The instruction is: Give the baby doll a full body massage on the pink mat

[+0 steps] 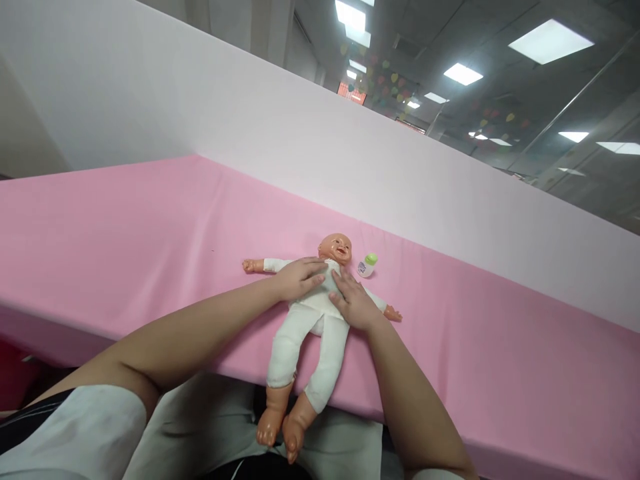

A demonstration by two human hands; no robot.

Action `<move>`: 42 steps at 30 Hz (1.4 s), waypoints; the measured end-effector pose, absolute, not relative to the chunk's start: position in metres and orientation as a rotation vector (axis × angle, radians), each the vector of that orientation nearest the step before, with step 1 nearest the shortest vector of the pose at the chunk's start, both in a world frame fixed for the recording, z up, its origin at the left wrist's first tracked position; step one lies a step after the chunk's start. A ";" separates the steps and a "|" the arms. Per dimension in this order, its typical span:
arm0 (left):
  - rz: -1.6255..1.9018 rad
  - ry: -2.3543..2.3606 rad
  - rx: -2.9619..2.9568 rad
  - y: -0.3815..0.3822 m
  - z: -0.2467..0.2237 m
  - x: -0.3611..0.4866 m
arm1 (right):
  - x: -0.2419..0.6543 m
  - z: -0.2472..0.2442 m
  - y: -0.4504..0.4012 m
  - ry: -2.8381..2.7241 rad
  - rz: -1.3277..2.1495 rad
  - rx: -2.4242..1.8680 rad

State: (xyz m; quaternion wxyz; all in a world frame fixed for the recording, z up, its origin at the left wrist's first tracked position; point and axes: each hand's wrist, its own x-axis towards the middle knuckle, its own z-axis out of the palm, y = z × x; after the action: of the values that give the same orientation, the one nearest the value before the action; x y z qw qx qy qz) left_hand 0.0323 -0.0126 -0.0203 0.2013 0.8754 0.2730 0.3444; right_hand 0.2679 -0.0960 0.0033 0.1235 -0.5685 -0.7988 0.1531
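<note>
A baby doll (pixel 313 307) with a white cloth body lies on its back on the pink padded table (pixel 165 247). Its head points away from me, its arms are spread, and its feet hang past the near edge. My left hand (pixel 301 277) rests flat on the upper chest at the left, fingers stretched out. On the other side of the chest lies my right hand (pixel 354 300), its fingers also extended. Both palms face down on the doll and hold nothing. Beside the doll's head, to the right, is a small white bottle (pixel 367 267) with a green cap.
A white wall (pixel 280 127) runs along the back of the table, with a glass pane (pixel 450 107) above it reflecting ceiling lights. The table's near edge (pixel 235 373) is close to my legs. Something red (pixel 15 377) shows at the lower left.
</note>
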 end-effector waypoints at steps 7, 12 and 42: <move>0.840 -0.089 2.403 -0.069 0.000 0.053 | 0.282 0.001 -0.085 -2.082 0.368 -1.893; 0.519 0.139 2.719 -0.073 -0.002 0.056 | 0.286 0.003 -0.084 -2.010 0.326 -1.977; 0.492 1.429 2.701 0.003 -0.027 0.030 | 0.265 -0.023 -0.082 -2.223 0.104 -1.377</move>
State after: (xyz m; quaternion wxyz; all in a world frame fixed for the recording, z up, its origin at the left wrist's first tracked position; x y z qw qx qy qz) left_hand 0.0303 0.0033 -0.0269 0.0232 0.8725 0.4614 0.1590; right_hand 0.2652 -0.0816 -0.0227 0.2591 -0.5082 -0.8205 0.0383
